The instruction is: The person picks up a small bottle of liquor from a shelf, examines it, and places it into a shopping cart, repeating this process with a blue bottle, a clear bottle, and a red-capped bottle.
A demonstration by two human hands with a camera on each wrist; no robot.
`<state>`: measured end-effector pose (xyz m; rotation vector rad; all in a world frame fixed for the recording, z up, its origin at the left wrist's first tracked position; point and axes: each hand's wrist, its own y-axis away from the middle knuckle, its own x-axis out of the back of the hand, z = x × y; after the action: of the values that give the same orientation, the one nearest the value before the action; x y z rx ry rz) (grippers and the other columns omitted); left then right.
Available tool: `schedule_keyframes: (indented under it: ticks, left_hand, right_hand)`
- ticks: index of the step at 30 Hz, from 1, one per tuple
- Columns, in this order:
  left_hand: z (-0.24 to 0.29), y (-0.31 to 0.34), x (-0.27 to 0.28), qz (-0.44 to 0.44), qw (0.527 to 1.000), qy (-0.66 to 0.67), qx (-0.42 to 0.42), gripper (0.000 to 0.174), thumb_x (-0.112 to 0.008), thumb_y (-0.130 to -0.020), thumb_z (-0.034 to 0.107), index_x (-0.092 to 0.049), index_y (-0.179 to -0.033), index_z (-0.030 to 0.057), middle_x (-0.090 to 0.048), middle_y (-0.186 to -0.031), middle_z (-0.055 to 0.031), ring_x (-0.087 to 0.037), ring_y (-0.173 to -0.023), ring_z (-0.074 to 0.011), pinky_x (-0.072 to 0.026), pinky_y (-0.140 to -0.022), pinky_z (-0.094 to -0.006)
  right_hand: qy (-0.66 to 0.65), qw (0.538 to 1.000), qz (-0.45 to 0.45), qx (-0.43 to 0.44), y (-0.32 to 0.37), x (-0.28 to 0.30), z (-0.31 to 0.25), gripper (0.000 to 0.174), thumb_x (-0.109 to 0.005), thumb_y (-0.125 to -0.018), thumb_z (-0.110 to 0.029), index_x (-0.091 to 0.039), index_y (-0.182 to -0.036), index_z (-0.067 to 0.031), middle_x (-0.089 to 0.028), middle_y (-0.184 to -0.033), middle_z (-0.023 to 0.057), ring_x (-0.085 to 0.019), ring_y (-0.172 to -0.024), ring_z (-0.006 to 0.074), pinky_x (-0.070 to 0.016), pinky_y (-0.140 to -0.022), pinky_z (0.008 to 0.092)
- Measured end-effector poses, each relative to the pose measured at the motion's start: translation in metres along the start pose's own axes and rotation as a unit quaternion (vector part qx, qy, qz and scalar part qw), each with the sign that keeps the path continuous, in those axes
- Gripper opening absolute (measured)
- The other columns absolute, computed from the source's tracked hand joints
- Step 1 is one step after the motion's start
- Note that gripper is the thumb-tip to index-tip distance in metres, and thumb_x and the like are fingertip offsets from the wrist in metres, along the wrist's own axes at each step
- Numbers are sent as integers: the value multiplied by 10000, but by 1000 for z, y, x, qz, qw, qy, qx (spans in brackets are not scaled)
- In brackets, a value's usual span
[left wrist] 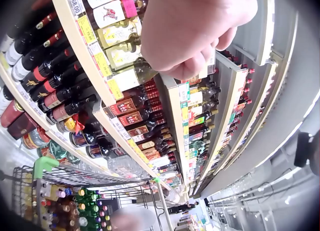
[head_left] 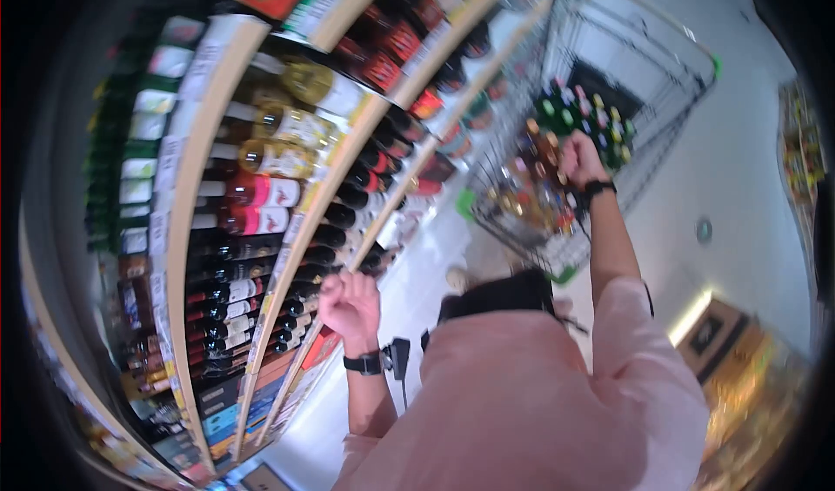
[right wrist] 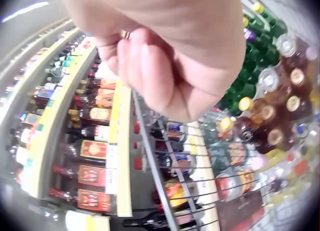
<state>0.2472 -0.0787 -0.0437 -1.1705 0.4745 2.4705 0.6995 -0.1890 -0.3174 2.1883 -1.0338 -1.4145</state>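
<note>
We see glossy glass bottles (head_left: 261, 193) at left, a bare metal wire cart (head_left: 663, 49) upper right, and a matt cloth shirt (head_left: 522, 404) below.

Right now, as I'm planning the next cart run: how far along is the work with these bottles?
Done: the shelves look packed with wine bottles. In hand: the right hand is curled over the cart bottles; the left hand is a fist by the shelf edge, holding nothing visible. Left: the shopping cart holds many bottles, so probably much remains.

shelves (head_left: 178, 221), left: wine bottles (head_left: 252, 221) in rows | trolley (head_left: 674, 52), far right: capped bottles (head_left: 591, 117) upright inside | floor (head_left: 739, 160): pale, bears trolley
</note>
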Motion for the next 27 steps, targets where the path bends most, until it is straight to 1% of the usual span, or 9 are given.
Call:
schedule_keyframes:
  ticks: [2,5,8,9,14,18,20,22,27]
  left_hand:
    - [5,5,1,-5,1000,17,-12,199,-469,-757,78,-337,-610,101,-284,-555,-3,-268,-501,-137,-245,-495,-291]
    - [8,10,8,90,995,9,-41,84,-468,-747,82,-456,-664,96,-303,-545,-3,-280,-475,-146,-251,-475,-295]
    - [9,10,23,70,994,-43,-72,146,-472,-744,116,-404,-615,124,-336,-543,-5,-328,-492,-162,-303,-508,-323]
    - [10,10,30,78,994,-32,-71,184,-472,-757,134,-380,-597,129,-312,-545,7,-311,-503,-161,-297,-517,-330]
    - [27,20,33,34,997,-4,-74,269,-475,-783,52,-309,-590,138,-281,-562,31,-278,-507,-135,-255,-525,-298]
    - [34,31,32,54,995,-2,-88,287,-461,-821,60,-302,-596,140,-272,-559,30,-284,-516,-133,-256,-530,-296]
    - [38,35,34,68,993,-9,-95,312,-462,-862,97,-296,-602,143,-276,-560,26,-285,-521,-132,-255,-533,-296]
    - [41,37,40,68,993,-3,-95,328,-455,-903,157,-298,-615,145,-290,-570,20,-285,-523,-132,-256,-536,-296]
    - [51,46,43,137,982,30,-123,299,-442,-938,245,-341,-678,138,-352,-625,-7,-333,-545,-150,-267,-539,-289]
  right_hand:
    - [-75,993,-84,-39,1,-32,-14,361,-507,-911,-318,-361,-592,-234,-320,-478,-82,-277,-348,83,-233,-329,235]
    - [-89,990,71,86,-5,-91,-17,294,-456,-965,-359,-430,-699,-236,-266,-500,-58,-255,-332,99,-206,-308,262]
    - [-148,981,43,116,-24,-118,-26,142,-576,-946,-359,-539,-909,-227,-321,-547,-45,-286,-352,91,-224,-317,254]
    - [-155,979,20,128,-67,-101,-20,128,-624,-932,-303,-530,-906,-220,-337,-557,-51,-289,-359,75,-225,-317,240]
    - [-106,978,56,168,-26,-192,-34,292,-741,-874,-290,-488,-776,-179,-331,-525,-57,-266,-349,71,-188,-331,238]
    - [-106,974,-14,202,-34,-243,-43,174,-707,-894,-198,-559,-855,-116,-402,-557,-39,-259,-353,79,-190,-336,243]
    - [-108,974,-57,190,-19,-281,-49,202,-633,-926,-144,-591,-1096,-45,-364,-588,-48,-263,-387,61,-199,-347,226]
    - [-119,963,-136,200,26,-337,-62,250,-540,-927,-79,-580,-1169,-33,-339,-580,-53,-260,-396,58,-211,-347,229]
    - [52,923,-182,335,63,-458,-91,274,-458,-948,-94,-582,-1184,-31,-387,-643,-54,-301,-444,35,-245,-368,218]
